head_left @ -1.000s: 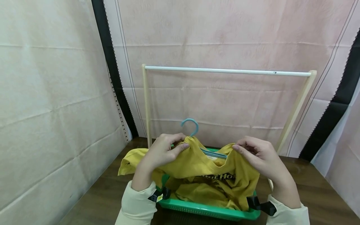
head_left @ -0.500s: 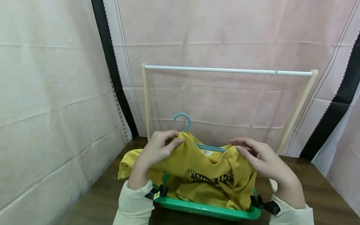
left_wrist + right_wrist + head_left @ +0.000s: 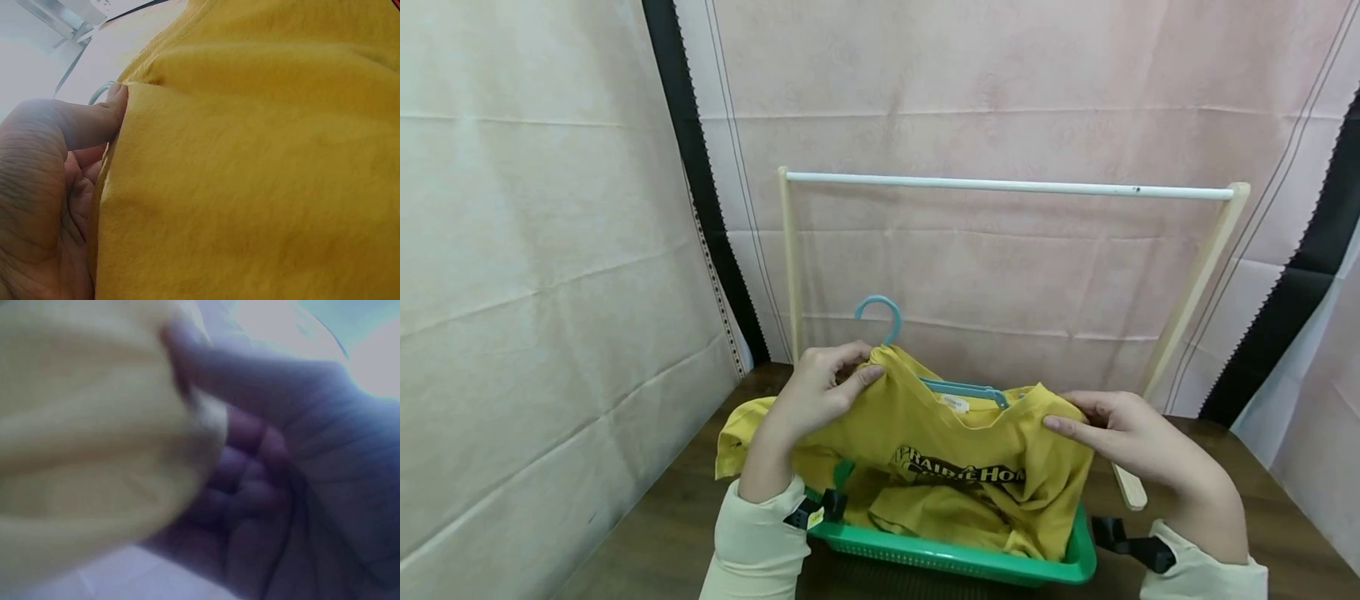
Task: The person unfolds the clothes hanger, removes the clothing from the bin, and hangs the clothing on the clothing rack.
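Observation:
A yellow T-shirt (image 3: 865,437) with dark lettering on its chest is held up over a green basket (image 3: 955,565), its lower part bunched inside. A light blue hanger (image 3: 962,389) runs inside the neckline, and its hook rises above the left shoulder. My left hand (image 3: 820,392) pinches the shirt just below the hook; the left wrist view shows the thumb (image 3: 94,122) pressed on the cloth's edge. On the other shoulder, my right hand (image 3: 1138,437) pinches the cloth, thumb in front and fingers behind. The hanger's right end is mostly hidden by the fabric.
Behind the basket stands a rack with a white horizontal bar (image 3: 1000,185) and cream side posts (image 3: 1198,287). The rack and basket stand on a dark wooden table (image 3: 647,508). Pale fabric walls (image 3: 565,250) enclose the left side and back.
The hook and the left hand have moved left and slightly up. The right hand has shifted right along the shoulder, away from the collar. More of the lettering and the collar label shows.

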`<state>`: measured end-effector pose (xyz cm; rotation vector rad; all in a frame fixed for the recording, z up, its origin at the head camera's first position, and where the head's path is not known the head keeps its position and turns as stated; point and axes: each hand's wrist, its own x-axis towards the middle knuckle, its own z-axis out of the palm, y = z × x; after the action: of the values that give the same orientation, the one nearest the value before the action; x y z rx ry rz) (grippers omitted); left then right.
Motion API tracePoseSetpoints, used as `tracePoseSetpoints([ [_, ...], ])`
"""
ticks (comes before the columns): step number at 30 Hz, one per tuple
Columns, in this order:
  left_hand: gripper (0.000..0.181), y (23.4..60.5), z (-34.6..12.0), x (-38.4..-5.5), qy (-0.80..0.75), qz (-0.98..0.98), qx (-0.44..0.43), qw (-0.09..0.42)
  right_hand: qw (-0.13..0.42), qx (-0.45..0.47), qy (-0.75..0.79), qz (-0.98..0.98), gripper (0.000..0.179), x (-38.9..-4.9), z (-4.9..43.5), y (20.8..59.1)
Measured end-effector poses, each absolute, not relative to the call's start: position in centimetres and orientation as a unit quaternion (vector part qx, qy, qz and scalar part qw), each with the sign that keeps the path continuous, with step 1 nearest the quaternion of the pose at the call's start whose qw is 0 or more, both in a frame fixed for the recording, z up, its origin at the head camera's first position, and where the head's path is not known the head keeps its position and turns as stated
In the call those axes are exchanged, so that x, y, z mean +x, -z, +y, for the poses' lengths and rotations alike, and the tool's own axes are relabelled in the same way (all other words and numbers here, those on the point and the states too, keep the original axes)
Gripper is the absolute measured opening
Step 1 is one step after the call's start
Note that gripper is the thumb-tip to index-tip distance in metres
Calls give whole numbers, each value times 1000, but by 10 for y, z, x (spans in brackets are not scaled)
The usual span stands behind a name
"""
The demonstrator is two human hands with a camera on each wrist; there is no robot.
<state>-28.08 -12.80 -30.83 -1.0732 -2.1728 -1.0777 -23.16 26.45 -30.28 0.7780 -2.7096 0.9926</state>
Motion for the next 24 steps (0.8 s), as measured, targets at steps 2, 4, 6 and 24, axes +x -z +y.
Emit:
tracePoseSetpoints([
  [2,16,309,-128,-280,395,-794,-393,241,82,275,-336,-897,19,-233,263,304],
  [4,17,309,-127,-279,397,-794,-393,239,97,286,-333,-893,24,-234,262,305],
  [6,18,309,-127,-278,400,-795,-389,239,107,291,-332,-891,23,-235,262,305],
  [24,14,307,-122,-278,392,-797,-394,235,157,327,-326,-873,22,-234,256,301],
])
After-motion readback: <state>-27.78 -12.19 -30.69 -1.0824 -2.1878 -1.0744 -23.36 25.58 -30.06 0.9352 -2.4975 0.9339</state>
